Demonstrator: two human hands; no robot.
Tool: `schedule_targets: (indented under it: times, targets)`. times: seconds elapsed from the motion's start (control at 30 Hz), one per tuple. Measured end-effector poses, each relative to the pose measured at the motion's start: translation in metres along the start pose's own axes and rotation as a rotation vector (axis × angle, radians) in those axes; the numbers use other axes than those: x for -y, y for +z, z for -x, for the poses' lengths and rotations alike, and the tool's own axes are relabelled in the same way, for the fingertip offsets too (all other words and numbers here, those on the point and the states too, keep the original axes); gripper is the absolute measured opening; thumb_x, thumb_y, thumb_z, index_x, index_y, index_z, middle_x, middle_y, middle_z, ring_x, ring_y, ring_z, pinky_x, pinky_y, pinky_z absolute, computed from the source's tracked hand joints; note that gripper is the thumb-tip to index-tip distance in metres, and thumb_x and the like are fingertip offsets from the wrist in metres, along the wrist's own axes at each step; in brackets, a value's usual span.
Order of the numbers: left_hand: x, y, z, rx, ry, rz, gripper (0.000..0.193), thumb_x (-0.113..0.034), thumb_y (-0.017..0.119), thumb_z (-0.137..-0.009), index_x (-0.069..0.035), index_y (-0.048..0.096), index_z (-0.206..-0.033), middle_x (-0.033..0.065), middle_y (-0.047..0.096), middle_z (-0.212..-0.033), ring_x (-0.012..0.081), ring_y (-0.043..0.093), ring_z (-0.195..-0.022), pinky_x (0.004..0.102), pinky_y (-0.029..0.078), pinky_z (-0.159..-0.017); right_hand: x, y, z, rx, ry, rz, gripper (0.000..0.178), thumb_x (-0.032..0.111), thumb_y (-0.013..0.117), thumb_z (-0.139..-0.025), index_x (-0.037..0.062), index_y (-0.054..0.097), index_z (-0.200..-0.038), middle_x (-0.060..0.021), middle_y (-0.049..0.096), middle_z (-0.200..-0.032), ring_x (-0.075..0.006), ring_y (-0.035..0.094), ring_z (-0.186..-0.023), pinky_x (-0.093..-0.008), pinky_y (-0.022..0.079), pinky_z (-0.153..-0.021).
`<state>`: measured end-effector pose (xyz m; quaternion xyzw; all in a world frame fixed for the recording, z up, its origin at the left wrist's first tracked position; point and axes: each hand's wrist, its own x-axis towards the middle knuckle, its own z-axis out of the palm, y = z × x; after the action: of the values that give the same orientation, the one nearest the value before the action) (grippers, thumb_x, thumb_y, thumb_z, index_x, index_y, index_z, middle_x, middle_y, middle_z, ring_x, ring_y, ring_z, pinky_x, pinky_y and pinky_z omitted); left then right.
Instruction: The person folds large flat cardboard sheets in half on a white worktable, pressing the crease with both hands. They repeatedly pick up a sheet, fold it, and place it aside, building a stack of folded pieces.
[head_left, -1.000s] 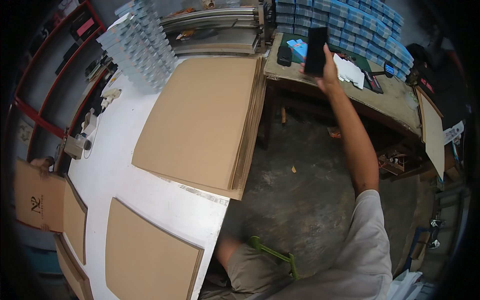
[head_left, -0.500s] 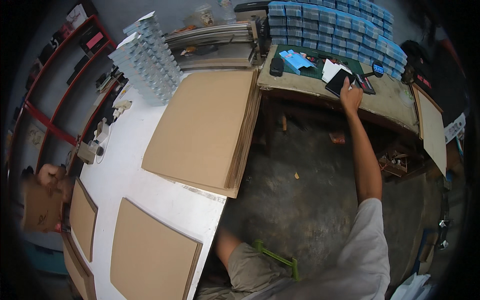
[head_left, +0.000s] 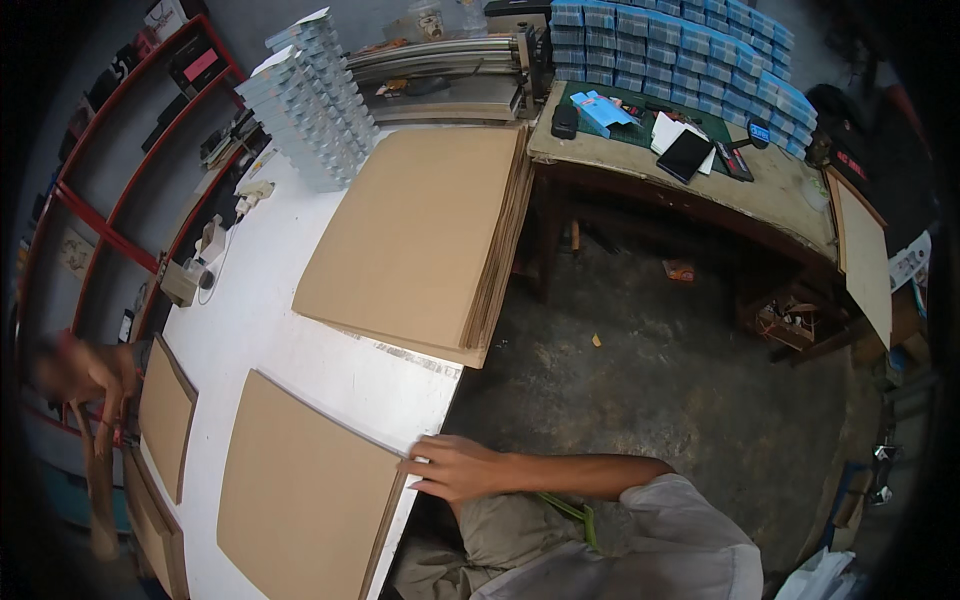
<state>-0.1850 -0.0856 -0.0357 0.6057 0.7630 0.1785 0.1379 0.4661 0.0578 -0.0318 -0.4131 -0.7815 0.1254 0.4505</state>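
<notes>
My right hand (head_left: 455, 468) is at the right edge of the near stack of brown cardboard sheets (head_left: 305, 490), which lies on the white table (head_left: 290, 355). Its fingers are apart and their tips touch the corner of that stack, with nothing seen gripped between them. No part of my left hand shows. Beyond, a taller stack of large brown cardboard sheets (head_left: 410, 230) rests along the table's right edge. On the worn wooden table at the right, a black phone (head_left: 686, 156) lies partly over white papers (head_left: 668, 132).
Two smaller cardboard stacks (head_left: 168, 420) stand on the left, where a co-worker (head_left: 100, 390) bends. A tall pile of pale bundles (head_left: 310, 110) rises at the back. Blue-topped bundles (head_left: 680, 50) line the far side of the wooden table. A green stool (head_left: 575, 510) is beside my leg.
My right hand has left the phone on the wooden table and come back to the near cardboard stack. The co-worker at the left has bent down and the cardboard piece there is no longer held up.
</notes>
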Motion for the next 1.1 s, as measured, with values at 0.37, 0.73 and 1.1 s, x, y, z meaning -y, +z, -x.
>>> schedule_targets:
  times: [0.37,0.73,1.1]
  targets:
    - [-0.012,-0.027,0.022,0.112,-0.198,-0.087,0.063,-0.014,0.091,-0.085,0.003,0.065,-0.14,0.0234,0.071,-0.123,0.0294,0.069,-0.099,0.0398,0.061,-0.079,-0.007,0.042,-0.045,0.406,0.07,0.078,0.076,0.042,0.086,-0.079,0.0113,0.065,-0.145,-0.0341,0.04,-0.156,-0.0469,0.05,-0.138,-0.0503,0.045,-0.115]
    - [-0.024,-0.028,0.027,0.114,-0.065,0.086,0.07,0.009,0.09,-0.076,0.002,0.063,-0.141,0.0158,0.065,-0.123,0.0271,0.064,-0.101,0.0372,0.062,-0.08,0.021,0.027,-0.077,0.604,0.36,0.179,0.077,0.035,0.09,-0.076,0.0087,0.066,-0.144,-0.0257,0.058,-0.136,-0.042,0.061,-0.12,-0.045,0.053,-0.103]
    - [-0.061,-0.033,0.017,0.103,0.046,0.043,0.079,-0.014,0.101,-0.072,0.003,0.061,-0.138,0.0226,0.07,-0.119,0.0313,0.069,-0.099,0.0421,0.064,-0.079,0.02,0.03,-0.075,0.578,0.379,0.277,0.072,0.027,0.093,-0.074,0.0121,0.069,-0.141,-0.0238,0.066,-0.124,-0.0402,0.061,-0.12,-0.046,0.051,-0.105]
